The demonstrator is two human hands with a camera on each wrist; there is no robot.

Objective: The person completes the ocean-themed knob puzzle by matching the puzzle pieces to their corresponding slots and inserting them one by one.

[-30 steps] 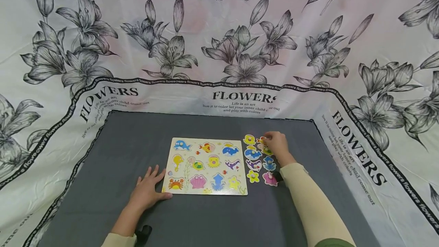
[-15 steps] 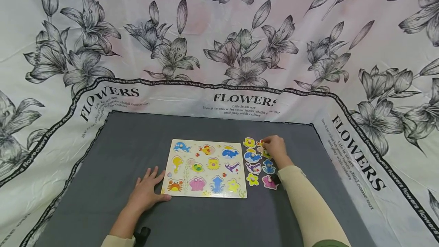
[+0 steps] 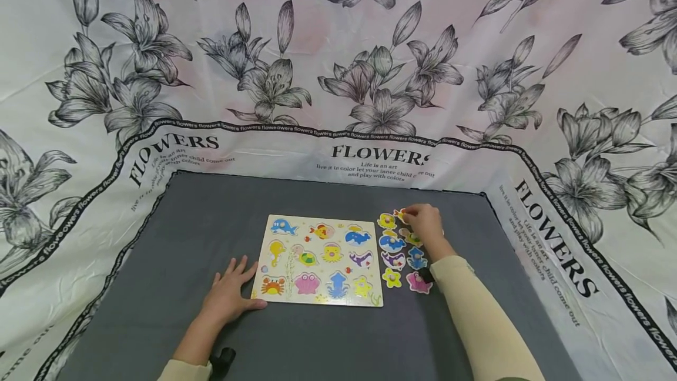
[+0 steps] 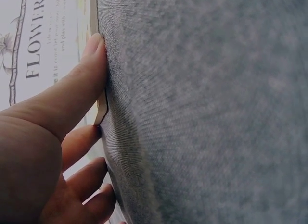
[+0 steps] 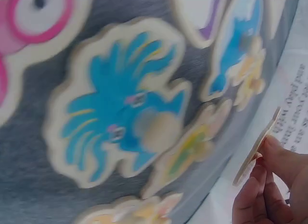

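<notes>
My left hand lies spread at the lower left corner of a light wooden puzzle board with sea-animal pictures. In the left wrist view, the thumb runs against the board's edge. At the right, my right hand pinches an orange and yellow puzzle piece, partly covered by the fingers. The right wrist view shows that thin piece edge-on, apart from the cloth, between thumb and fingertips. Beneath lie a blue squid piece with a round knob and a green turtle-like piece.
Loose pieces stand in two columns beside the board: a yellow piece, a blue whale, a purple one, a yellow star and a pink piece. Dark grey cloth lies beneath, bordered by flower-printed fabric.
The right hand and the orange and yellow piece have shifted slightly up and left relative to the other pieces. The left hand stays at the board's corner. The head view has tilted slightly.
</notes>
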